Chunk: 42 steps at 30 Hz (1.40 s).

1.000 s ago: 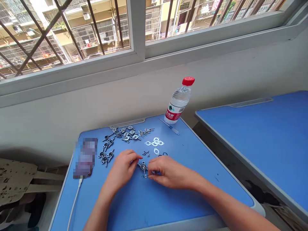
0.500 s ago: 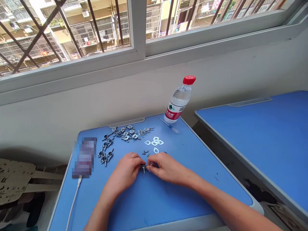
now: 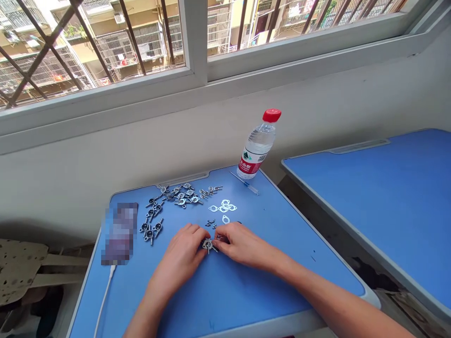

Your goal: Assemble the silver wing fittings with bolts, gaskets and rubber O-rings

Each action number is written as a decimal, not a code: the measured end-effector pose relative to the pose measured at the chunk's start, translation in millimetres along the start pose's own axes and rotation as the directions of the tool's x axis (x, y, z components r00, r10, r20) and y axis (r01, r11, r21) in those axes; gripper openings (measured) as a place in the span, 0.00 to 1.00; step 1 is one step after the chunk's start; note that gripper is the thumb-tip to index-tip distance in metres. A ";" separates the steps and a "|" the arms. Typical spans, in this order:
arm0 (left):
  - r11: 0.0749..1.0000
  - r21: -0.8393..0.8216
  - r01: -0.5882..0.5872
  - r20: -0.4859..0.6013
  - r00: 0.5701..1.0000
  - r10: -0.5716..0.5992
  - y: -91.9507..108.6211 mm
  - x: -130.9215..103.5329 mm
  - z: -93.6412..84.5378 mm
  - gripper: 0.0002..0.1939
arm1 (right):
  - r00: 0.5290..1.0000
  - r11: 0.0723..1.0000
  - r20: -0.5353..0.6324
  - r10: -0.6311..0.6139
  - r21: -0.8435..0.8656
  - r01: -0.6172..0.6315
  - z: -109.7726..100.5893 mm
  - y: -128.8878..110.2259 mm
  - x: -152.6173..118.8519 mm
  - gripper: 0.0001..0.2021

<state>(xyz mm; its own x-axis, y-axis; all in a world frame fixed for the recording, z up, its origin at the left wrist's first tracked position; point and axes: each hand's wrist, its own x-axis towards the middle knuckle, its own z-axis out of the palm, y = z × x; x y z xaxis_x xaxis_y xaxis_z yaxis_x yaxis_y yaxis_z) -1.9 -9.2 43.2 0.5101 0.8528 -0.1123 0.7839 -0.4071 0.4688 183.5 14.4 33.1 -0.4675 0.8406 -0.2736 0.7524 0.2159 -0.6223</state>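
A small metal flanged fitting (image 3: 208, 244) with a thin pin sits between my fingertips, just above or on the blue table. My left hand (image 3: 183, 249) grips it from the left with thumb and fingers. My right hand (image 3: 241, 240) pinches at its right side, and something small, clear and reddish shows partly inside its curled fingers. Beyond the hands lie several tiny screws (image 3: 210, 223) and several flat metal gasket plates (image 3: 225, 206). To the left are several similar fittings with black centres (image 3: 150, 233), and farther back a pile of silver ones (image 3: 181, 202).
A water bottle (image 3: 256, 150) with a red cap stands at the back right of the blue table (image 3: 282, 281). Beside it lies a thin blue-and-clear pen-like tool (image 3: 246, 184). A blurred phone (image 3: 120, 234) with a white cable (image 3: 104, 300) rests at the left edge. Another blue table (image 3: 387, 188) stands right.
The fitting between my fingers has tilted, so its flat flange face now shows more. My hands stay nearly in place. The whole view has shifted slightly.
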 end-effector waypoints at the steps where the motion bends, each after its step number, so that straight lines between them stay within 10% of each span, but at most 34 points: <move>1: 1.000 0.006 0.000 -0.001 1.000 0.000 -0.5 0.7 0.6 0.08 | 1.000 1.000 0.000 0.002 -0.022 -0.002 -1.3 0.2 -0.6 0.13; 42: 0.997 -0.079 -0.023 0.094 0.995 0.030 -2.0 6.4 3.1 0.05 | 0.992 0.981 0.123 -0.028 -0.185 0.051 -9.1 -1.0 -11.2 0.06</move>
<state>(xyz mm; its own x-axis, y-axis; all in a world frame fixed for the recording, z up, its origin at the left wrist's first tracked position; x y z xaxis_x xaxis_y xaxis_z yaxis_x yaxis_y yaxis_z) 1.0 -3.9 38.8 0.5646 0.8056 -0.1797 0.7416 -0.3994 0.5390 192.2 9.3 43.4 -0.5422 0.7665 -0.3443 0.8004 0.3466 -0.4891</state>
